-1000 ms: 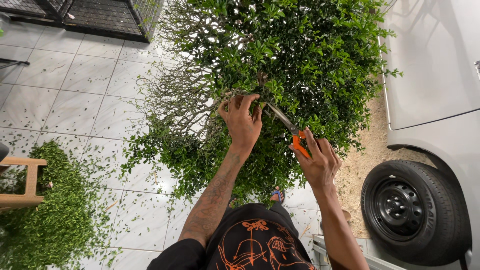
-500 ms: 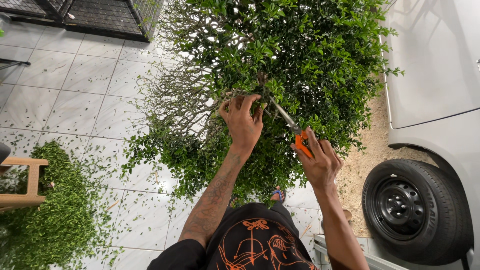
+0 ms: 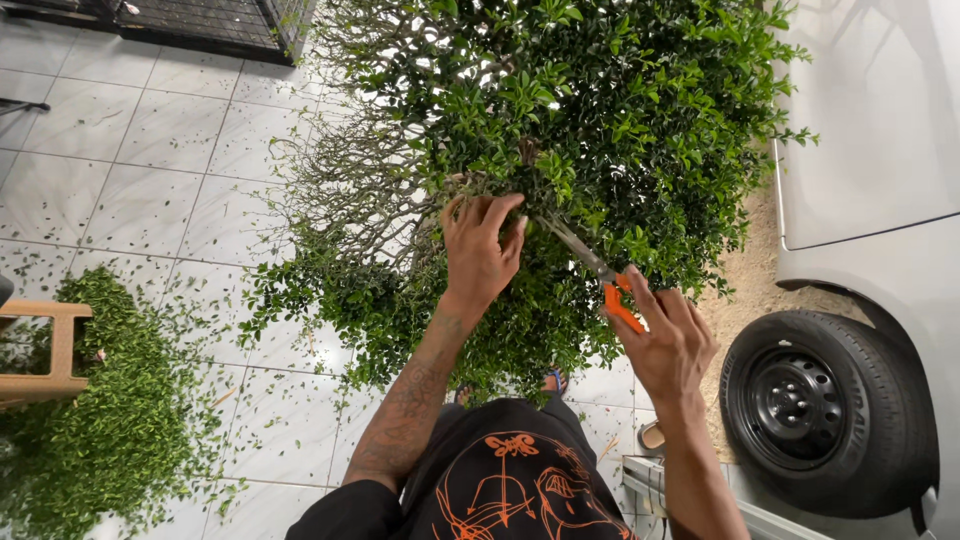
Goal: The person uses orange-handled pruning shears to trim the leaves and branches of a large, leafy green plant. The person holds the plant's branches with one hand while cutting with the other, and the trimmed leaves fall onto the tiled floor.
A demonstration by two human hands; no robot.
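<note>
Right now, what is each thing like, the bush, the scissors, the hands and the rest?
Bush: leafy on the right, bare twigs on the left.
Orange-handled shears: blades pushed into the leaves, open or shut unclear.
Left hand: gripping a branch.
Right hand: holding the shears' handles.
Clippings pile: heaped on the tiled floor.
Wooden stool: standing beside the pile.
Car wheel: parked, resting on the ground.

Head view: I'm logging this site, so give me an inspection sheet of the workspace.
Surface: pale marbled floor tiles, strewn with small leaves.
Job's things: dense green leafy shrub, bare twigs on its left side; orange-handled metal shears, blades in the foliage.
Clutter: heap of green leaf clippings; wooden stool.
Grips: left hand grasps shrub branches; right hand holds the shears.
Cables: nothing seen.
Surroundings: silver car with black wheel; dark metal grate.
</note>
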